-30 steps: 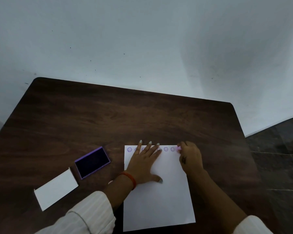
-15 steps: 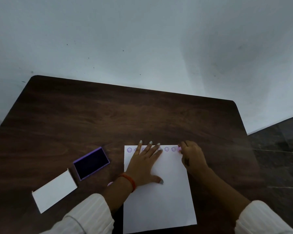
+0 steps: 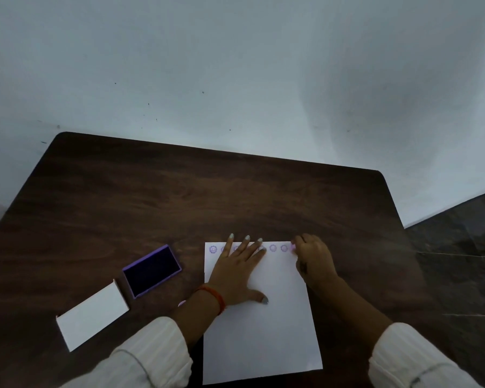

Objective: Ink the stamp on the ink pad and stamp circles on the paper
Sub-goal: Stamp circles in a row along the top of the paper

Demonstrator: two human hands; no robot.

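Stamp (image 3: 293, 247) is seen only as a small pink tip at the far right corner of the paper (image 3: 263, 326), pinched in the right hand (image 3: 314, 261), whose fingers are curled tight around it; whether the face is pressed on the sheet or just above it can't be told

Paper is held flat by the left hand (image 3: 240, 271), palm down, fingers spread, nothing gripped, fingertips reaching past the far edge

A row of purple circles (image 3: 273, 248) is laid along the far edge: one clear at the left corner, two clear just left of the stamp, the ones between partly covered by the left fingers, so no exact count is possible. Marks look paler toward the right, though blur makes that uncertain

Progress, as judged: first row is nearly filled, with the stamp at its last slot. The rest of the sheet is blank, so most of the stamping is probably left, and re-inking is likely needed before a second row

Ink pad (image 3: 151, 270) is lying open on the table (image 3: 179, 197), left of the paper and well apart from it, dark surface exposed. A white card or lid (image 3: 91, 315) is lying nearer and further left; which it is can't be told

A small pink thing (image 3: 181, 303) is seen beside the left wrist, mostly hidden, possibly a cap

Stamp body is covered by the right hand, and both forearms are cut off by the frame at the sleeves
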